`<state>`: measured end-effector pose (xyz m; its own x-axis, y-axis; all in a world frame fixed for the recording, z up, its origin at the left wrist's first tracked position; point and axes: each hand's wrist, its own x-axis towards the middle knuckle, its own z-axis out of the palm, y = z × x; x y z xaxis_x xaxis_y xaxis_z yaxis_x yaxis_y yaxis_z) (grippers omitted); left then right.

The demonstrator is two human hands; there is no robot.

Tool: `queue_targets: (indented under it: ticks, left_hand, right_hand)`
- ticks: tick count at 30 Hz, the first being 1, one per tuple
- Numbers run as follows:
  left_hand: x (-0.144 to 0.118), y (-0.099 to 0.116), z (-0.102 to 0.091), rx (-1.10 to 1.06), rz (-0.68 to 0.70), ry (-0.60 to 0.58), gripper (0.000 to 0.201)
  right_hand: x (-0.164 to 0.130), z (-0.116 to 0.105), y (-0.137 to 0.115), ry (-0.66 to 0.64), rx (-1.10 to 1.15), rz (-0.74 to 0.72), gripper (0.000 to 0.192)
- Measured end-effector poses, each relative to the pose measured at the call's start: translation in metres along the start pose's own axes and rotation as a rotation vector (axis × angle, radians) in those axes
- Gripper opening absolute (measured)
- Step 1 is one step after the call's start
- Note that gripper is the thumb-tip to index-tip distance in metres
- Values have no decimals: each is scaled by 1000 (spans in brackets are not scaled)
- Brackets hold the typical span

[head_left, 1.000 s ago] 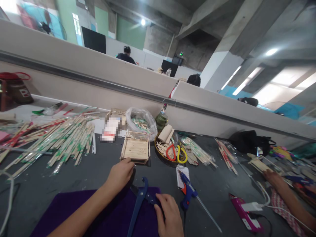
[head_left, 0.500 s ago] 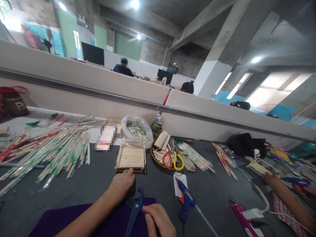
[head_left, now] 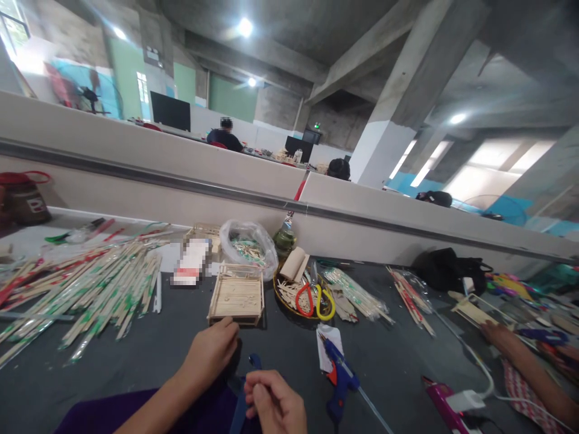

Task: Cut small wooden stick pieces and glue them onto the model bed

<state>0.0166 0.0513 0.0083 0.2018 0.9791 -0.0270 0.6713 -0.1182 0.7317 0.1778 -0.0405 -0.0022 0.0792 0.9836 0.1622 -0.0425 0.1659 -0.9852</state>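
- Head view: showing left hand (head_left: 211, 345) at near side of wooden stick frame (head_left: 236, 298), back of hand up, fingers curled under (fingertips hidden, so cannot tell whether touching or grasping anything).
- Showing right hand (head_left: 277, 402) lower and nearer the camera, thumb and fingers bunched close beside blue cutter (head_left: 239, 413); cannot tell whether gripping it or just covering part of it.
- Seeing blue cutter lying between both hands, hooked end poking out past right hand's fingers, rest partly covered.
- Seeing wooden stick frame sitting on dark table (head_left: 384, 361), just ahead of left hand, a few small bits lying on its slats.
- Seeing purple cloth (head_left: 104, 413) spreading along bottom edge, partly under left forearm.
- Noting blue glue gun (head_left: 341, 386) lying right of right hand, nozzle end over white paper (head_left: 333, 336).
- Noting round basket (head_left: 294, 314) standing just right of frame, holding scissors (head_left: 318, 298) (one red loop, one yellow).
- Noting plastic bag (head_left: 270, 256) sitting behind frame, wrapped chopsticks (head_left: 117, 283) piling up at left.
- Catching co-worker's hand (head_left: 495, 331) at far right, reaching onto light wooden piece (head_left: 474, 310).
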Motion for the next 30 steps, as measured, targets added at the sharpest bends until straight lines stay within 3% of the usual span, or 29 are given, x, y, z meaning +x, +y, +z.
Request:
queue_targets:
  ticks: [2, 4, 8, 14, 21, 30]
  left_hand:
    - [-9, 5, -6, -245, -58, 23, 10]
    - [-17, 12, -11, -526, -153, -2, 15]
    - [-29, 22, -15, -1064, -341, -71, 32]
    - [-32, 19, -13, -1562, -528, -77, 27]
    - [-31, 10, -5, -1816, -572, -66, 32]
    - [-29, 7, -7, -1757, -492, -14, 30]
  right_hand:
    - [6, 5, 3, 47, 195, 161, 48]
    - [12, 11, 4, 87, 268, 176, 50]
    - [22, 22, -6, 82, 70, 24, 37]
    - [33, 33, -21, -55, -322, -221, 21]
    - [39, 44, -10, 12, -415, -279, 11]
    - [47, 46, -14, -26, -409, -268, 17]
